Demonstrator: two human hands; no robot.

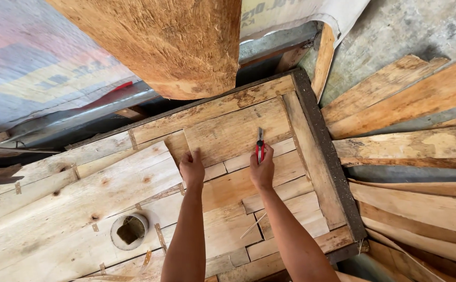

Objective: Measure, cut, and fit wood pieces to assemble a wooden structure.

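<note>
My left hand [192, 168] presses its fingers flat on a thin pale wood veneer sheet [233, 130] that lies over the patchwork wooden panel [97, 203]. My right hand [262, 168] grips a red-handled utility knife [260, 145], blade pointing away from me and touching the same sheet. The two hands are about a hand's width apart, both arms reaching forward from the bottom edge.
A large rough log [170, 42] overhangs the panel's far edge. A round hole [130, 230] sits in the panel at lower left. Loose planks [416, 104] are stacked at the right. A dark frame rail [326, 151] borders the panel's right side. Printed tarpaulin [29, 57] lies at the upper left.
</note>
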